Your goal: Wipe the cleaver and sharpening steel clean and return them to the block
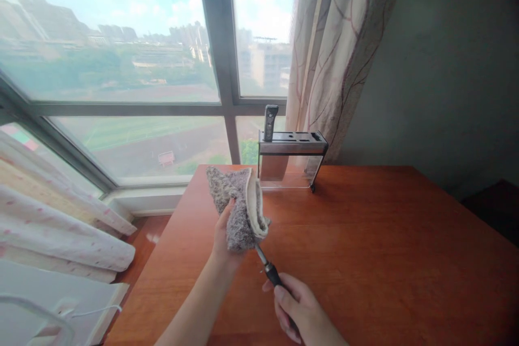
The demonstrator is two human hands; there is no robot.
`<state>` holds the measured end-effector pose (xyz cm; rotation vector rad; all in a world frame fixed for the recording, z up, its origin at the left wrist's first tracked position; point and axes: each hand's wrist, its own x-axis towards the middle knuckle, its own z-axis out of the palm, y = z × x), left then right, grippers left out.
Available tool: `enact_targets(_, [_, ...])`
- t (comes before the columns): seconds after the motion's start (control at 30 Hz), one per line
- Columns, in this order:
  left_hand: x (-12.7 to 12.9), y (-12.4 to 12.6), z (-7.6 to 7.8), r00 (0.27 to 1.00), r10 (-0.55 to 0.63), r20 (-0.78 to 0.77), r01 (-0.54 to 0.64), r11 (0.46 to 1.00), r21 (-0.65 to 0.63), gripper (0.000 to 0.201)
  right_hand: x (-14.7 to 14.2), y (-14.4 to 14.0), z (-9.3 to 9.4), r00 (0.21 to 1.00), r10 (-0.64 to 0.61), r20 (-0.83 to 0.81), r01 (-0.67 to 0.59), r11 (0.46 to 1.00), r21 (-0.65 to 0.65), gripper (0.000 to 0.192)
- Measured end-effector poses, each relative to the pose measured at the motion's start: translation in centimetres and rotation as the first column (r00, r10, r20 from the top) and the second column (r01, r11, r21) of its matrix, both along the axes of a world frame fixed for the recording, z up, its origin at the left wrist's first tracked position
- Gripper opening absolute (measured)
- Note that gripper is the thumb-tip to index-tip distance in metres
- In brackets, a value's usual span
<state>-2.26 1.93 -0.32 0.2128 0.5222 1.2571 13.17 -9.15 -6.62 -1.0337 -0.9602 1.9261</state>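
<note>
The right hand [300,305] grips one black-handled metal tool [273,274], its forward end hidden by one fluffy grey cloth [240,227] the left hand [225,238] clutches. Beyond, on one red-brown wooden table [385,254], one clear-sided rack [292,147] holds one black-handled knife [270,124].

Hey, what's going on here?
A person's left hand holds a folded, fluffy grey cloth that hides the far end of a black-handled metal tool; the right hand grips the tool by its handle. Beyond, on the reddish-brown wooden table, a clear-sided metal knife block holds a dark-handled knife.
</note>
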Motion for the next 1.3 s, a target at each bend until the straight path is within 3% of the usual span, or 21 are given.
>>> enact_targets(0.1, [-1.0, 0.8, 0.2, 0.985, 0.166, -0.047, -0.165, 0.986, 0.017, 0.022, 1.6, -0.2, -0.3, 0.986, -0.022, 0.165, 0.016, 0.999, 0.037, 0.064])
enact_targets(0.2, [-0.9, 0.8, 0.3, 0.976, 0.203, -0.079, -0.205, 0.979, -0.021, 0.020, 2.7, 0.0, -0.1, 0.984, -0.045, 0.171, 0.045, 0.999, 0.005, 0.060])
enact_targets(0.27, [-0.1, 0.4, 0.2, 0.983, 0.150, -0.106, -0.156, 0.987, -0.044, 0.026, 2.8, 0.2, 0.4, 0.986, -0.086, 0.140, 0.088, 0.996, -0.007, 0.055])
enact_targets(0.43, [2.0, -1.1, -0.6, 0.981, -0.120, -0.151, 0.101, 0.987, -0.125, 0.051, 1.3, 1.4, 2.3, 0.979, -0.200, 0.036, 0.200, 0.980, -0.015, 0.047])
enact_targets(0.53, [1.6, -1.2, -0.8, 0.973, -0.179, -0.147, 0.160, 0.979, -0.130, 0.045, 0.6, 2.0, 3.1, 0.979, -0.203, 0.019, 0.204, 0.979, -0.023, 0.047])
enact_targets(0.63, [0.4, -0.9, -0.7, 0.975, -0.174, -0.140, 0.151, 0.976, -0.158, 0.030, 0.5, 1.9, 2.9, 0.993, -0.111, 0.039, 0.111, 0.994, -0.003, 0.050])
enact_targets(0.77, [-0.5, -0.3, -0.4, 0.991, -0.049, -0.128, 0.028, 0.987, -0.159, 0.023, 0.7, 1.1, 2.1, 0.990, -0.028, 0.140, 0.017, 0.997, 0.081, 0.055])
enact_targets(0.97, [-0.7, 1.2, -0.2, 0.961, 0.247, -0.127, -0.263, 0.957, -0.126, 0.018, 2.0, 0.4, 2.1, 0.830, -0.198, 0.521, -0.040, 0.911, 0.410, 0.037])
enact_targets(1.1, [-1.6, 2.0, 0.2, 0.938, 0.336, -0.088, -0.341, 0.939, -0.049, 0.032, 3.7, 0.4, 2.3, 0.791, -0.190, 0.581, -0.078, 0.912, 0.404, 0.035])
enact_targets(1.3, [-2.5, 2.3, 0.5, 0.944, 0.320, -0.080, -0.322, 0.947, -0.014, 0.042, 5.8, 0.5, 2.4, 0.760, -0.250, 0.600, -0.036, 0.906, 0.423, 0.034])
